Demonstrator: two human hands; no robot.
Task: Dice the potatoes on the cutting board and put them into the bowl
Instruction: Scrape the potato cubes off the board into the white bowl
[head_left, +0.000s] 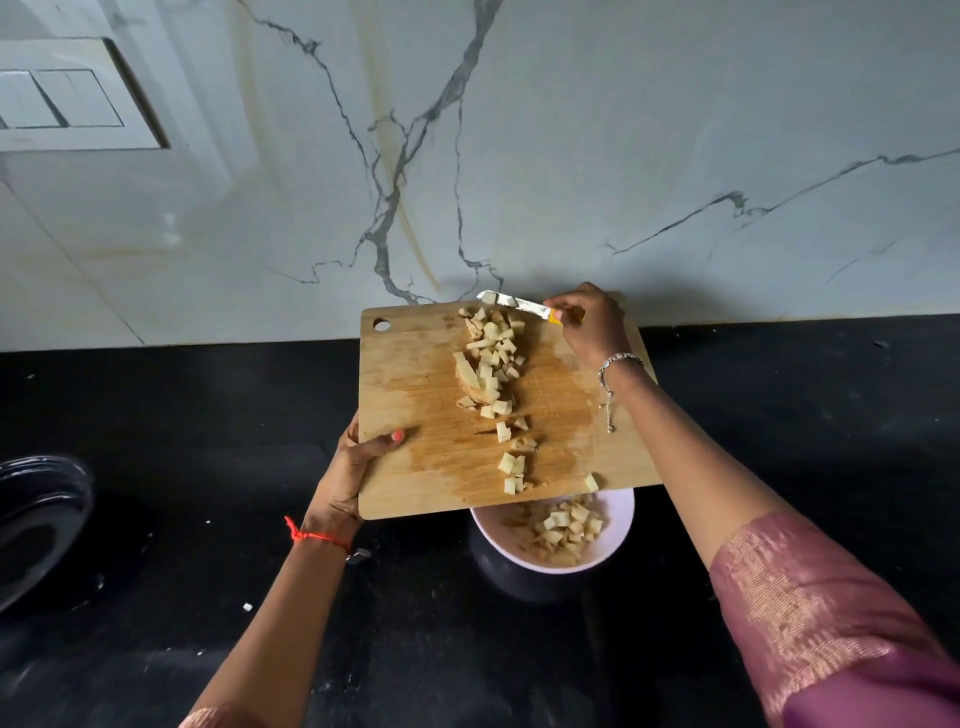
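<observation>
A wooden cutting board (431, 457) is lifted and tilted over a white bowl (618, 540), its near edge above the bowl's rim. My left hand (345, 483) grips the board's left edge, thumb on top. Diced potato pieces (491, 364) lie in a line down the board's middle, some near the lower edge. More potato dice (569, 525) sit inside the bowl. My right hand (589, 325) holds a knife (514, 302) with a yellow handle at the board's far edge, the blade lying flat behind the pile.
The black countertop (805, 415) runs under everything, with a few white crumbs on it. A dark round vessel (36, 525) stands at the left edge. A marble-patterned wall (571, 156) rises behind, with a switch panel (62, 98) at the upper left.
</observation>
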